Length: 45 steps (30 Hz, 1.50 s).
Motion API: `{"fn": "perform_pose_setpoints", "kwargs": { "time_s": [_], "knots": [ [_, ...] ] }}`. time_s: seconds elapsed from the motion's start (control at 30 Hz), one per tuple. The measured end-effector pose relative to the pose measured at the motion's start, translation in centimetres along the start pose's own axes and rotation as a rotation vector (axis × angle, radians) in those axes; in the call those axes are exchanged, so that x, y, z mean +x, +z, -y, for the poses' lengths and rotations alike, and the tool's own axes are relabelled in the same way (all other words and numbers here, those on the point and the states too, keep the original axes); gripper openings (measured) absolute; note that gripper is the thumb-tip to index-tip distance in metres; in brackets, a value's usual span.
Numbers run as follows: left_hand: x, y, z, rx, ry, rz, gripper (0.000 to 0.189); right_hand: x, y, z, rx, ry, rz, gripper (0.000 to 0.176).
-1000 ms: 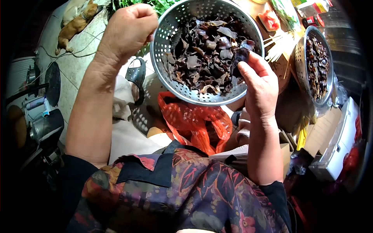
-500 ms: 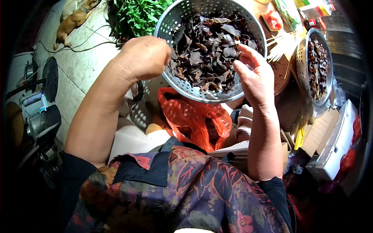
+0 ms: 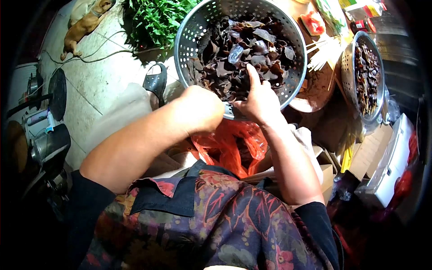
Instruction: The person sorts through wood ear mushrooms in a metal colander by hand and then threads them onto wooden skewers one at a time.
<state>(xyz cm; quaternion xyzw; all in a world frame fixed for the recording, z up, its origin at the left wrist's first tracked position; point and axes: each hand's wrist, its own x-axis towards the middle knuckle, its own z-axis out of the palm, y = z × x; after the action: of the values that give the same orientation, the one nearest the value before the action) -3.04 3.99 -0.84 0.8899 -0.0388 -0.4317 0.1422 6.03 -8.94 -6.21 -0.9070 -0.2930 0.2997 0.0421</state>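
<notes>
A large metal colander (image 3: pixel 182 49) holds a heap of dark wood ear mushrooms (image 3: pixel 225 69). My left hand (image 3: pixel 202 108) is curled closed at the colander's near rim, back of the hand up. Its fingers are hidden, so what it holds does not show. Over the near right part of the heap is my right hand (image 3: pixel 263 101), index finger stretched out to the mushrooms and thumb apart from it. Nothing shows gripped in it. Below both hands hangs an open red plastic bag (image 3: pixel 243 144), its contents mostly hidden.
On the right, a smaller colander (image 3: pixel 348 67) holds skewered dark pieces. Pale bamboo skewers (image 3: pixel 325 51) lie beside the large colander. Leafy greens (image 3: pixel 157 20), a black sandal (image 3: pixel 156 83), a cable and a dog (image 3: pixel 83 29) are on the floor at left. A white box (image 3: pixel 389 164) stands at right.
My left hand has moved right and down from the colander's left side to its near rim. My right hand has shifted left and down, index finger now extended. The colander has moved slightly left.
</notes>
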Motion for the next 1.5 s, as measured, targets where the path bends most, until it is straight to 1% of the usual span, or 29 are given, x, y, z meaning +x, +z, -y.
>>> {"fn": "perform_pose_setpoints", "kwargs": {
  "time_s": [0.03,0.07,0.13,0.2,0.3,0.4,0.43,0.47,0.53,0.6,0.63,0.67,0.73,0.8,0.87,0.93,0.97,1.0,1.07,1.1,1.13,1.17,1.2,1.27,1.3,1.33,1.4,1.47,1.5],
  "knots": [
    [0.2,0.3,-0.2,0.017,0.015,0.015,0.020,0.2,0.7,0.1,0.009,-0.007,-0.041,0.091],
    [0.4,0.7,-0.3,0.035,0.033,0.029,0.020,0.8,1.6,-0.3,0.004,-0.010,-0.039,0.091],
    [0.3,1.1,-0.6,0.027,0.035,0.007,0.020,2.2,2.4,-0.8,0.038,-0.053,-0.127,0.078],
    [0.2,1.5,-0.7,0.015,0.037,-0.017,0.020,2.7,2.4,-1.1,0.163,-0.147,-0.300,0.053],
    [0.0,1.7,-0.9,0.030,0.107,-0.032,0.020,3.3,0.9,0.0,0.444,-0.112,-0.339,0.037],
    [-0.3,1.1,-1.3,-0.014,0.121,-0.019,0.020,3.2,-1.2,1.7,0.739,-0.126,-0.221,0.044],
    [-0.3,1.1,-1.4,-0.012,0.138,-0.029,0.019,3.1,-1.9,2.2,0.830,-0.181,-0.217,0.050],
    [-0.3,1.0,-1.4,-0.012,0.138,-0.028,0.019,4.0,-1.3,1.7,1.041,-0.333,-0.183,0.064],
    [-0.5,0.4,-1.6,0.006,0.156,0.053,0.020,2.8,-3.8,2.4,1.430,-0.268,0.088,0.078],
    [-0.4,0.9,-1.6,-0.004,0.161,-0.007,0.019,2.5,-5.8,1.8,1.381,-0.211,0.004,0.085],
    [-0.4,1.3,-1.5,-0.011,0.163,-0.068,0.018,2.3,-7.0,1.3,1.419,-0.214,0.021,0.081],
    [-0.4,1.5,-1.4,-0.015,0.167,-0.070,0.018,2.5,-7.6,0.3,1.396,-0.196,-0.025,0.070],
    [-0.2,2.0,-1.2,-0.052,0.197,-0.172,0.014,3.4,-7.5,-2.6,1.157,-0.089,-0.169,0.055],
    [-0.1,2.1,-1.3,-0.052,0.209,-0.195,0.012,3.9,-6.9,-4.2,0.452,-0.044,-0.398,0.045],
    [-0.2,2.0,-1.4,-0.050,0.231,-0.210,0.013,3.3,-6.2,-4.3,0.119,-0.002,-0.383,0.043],
    [-0.1,1.8,-1.7,-0.048,0.229,-0.228,0.013,3.7,-4.6,-5.2,-0.048,0.011,-0.325,0.039],
    [-0.1,1.6,-1.7,-0.049,0.224,-0.246,0.014,4.0,-4.0,-5.6,-0.018,0.060,-0.316,0.029],
    [0.0,1.6,-1.7,-0.046,0.224,-0.248,0.014,4.4,-3.7,-6.2,-0.018,0.061,-0.319,0.029],
    [0.3,1.7,-1.8,-0.050,0.208,-0.326,0.016,4.7,-3.3,-7.4,0.264,-0.060,-0.361,0.020],
    [0.1,1.4,-1.9,-0.051,0.213,-0.326,0.016,4.3,-3.9,-7.4,0.563,-0.014,-0.219,0.012],
    [-0.3,0.7,-2.0,-0.124,0.155,-0.322,0.018,2.9,-5.0,-6.0,0.940,0.074,-0.056,0.007],
    [-0.4,0.2,-2.0,-0.195,0.096,-0.319,0.021,2.5,-5.0,-6.0,1.066,0.066,0.017,0.008],
    [-0.3,-0.1,-2.0,-0.292,0.040,-0.402,0.032,2.1,-5.2,-5.9,1.192,0.056,0.092,0.009],
    [0.0,-0.7,-1.9,-0.521,-0.074,-0.585,0.042,0.8,-5.5,-4.9,1.255,0.052,0.112,0.011],
    [0.4,-1.4,-1.4,-0.694,-0.111,-0.548,0.050,0.2,-5.7,-4.5,1.259,0.017,0.115,0.011],
    [0.7,-1.4,-0.9,-0.901,-0.003,-0.634,0.047,-0.4,-5.9,-4.0,1.263,-0.017,0.119,0.012],
    [1.3,-1.8,-0.5,-1.217,0.059,-0.560,0.042,-1.5,-6.3,-3.4,1.237,-0.043,0.112,0.013],
    [2.2,-1.1,-0.2,-1.534,0.152,-0.495,0.027,-2.2,-6.2,-2.8,1.316,-0.092,0.152,0.011],
    [1.9,-1.4,-0.6,-1.682,0.165,-0.464,0.024,-2.5,-6.4,-2.7,1.334,-0.093,0.164,0.011]
  ]
}}
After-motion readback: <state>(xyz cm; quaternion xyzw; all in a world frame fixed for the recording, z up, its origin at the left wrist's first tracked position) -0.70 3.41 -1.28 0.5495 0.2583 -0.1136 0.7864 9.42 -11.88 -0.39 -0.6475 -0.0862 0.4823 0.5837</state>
